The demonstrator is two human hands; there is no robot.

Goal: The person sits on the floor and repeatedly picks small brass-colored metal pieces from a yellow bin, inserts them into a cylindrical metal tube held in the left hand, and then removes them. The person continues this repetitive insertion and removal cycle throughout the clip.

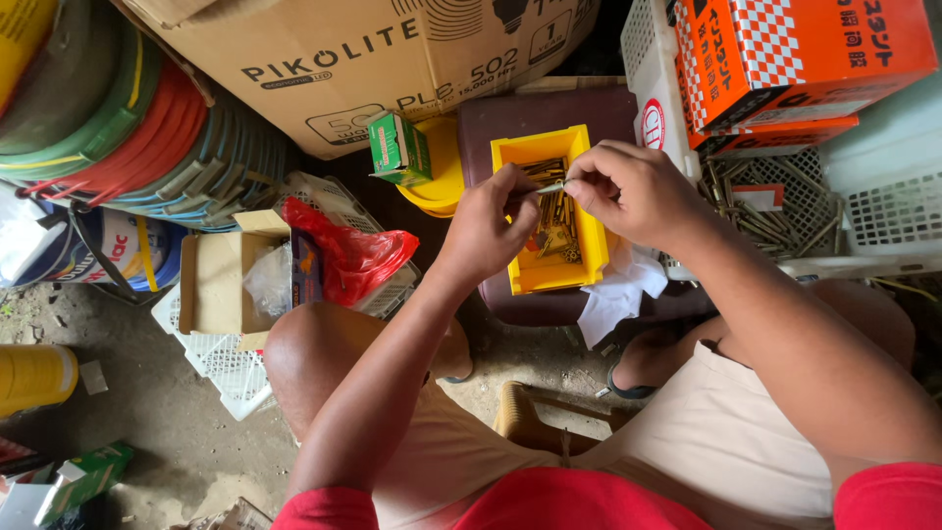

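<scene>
Above the yellow bin (pixel 594 240) of brass screws (pixel 557 221), the left hand (pixel 488 228) and right hand (pixel 633 191) meet, fingertips pinched shut on one small metal fastener (pixel 549 187). A red plastic bag (pixel 348 257) lies left of them.

The person is wearing a red shirt (pixel 549 505) with short sleeves, one red sleeve (pixel 888 496) showing over the right upper arm and another over the left. Light beige shorts (pixel 726 442) are covering the thighs, leaving the knees bare. Both forearms are showing bare, with no watch or rings. A dark sandal (pixel 628 388) is sitting on one foot.
</scene>
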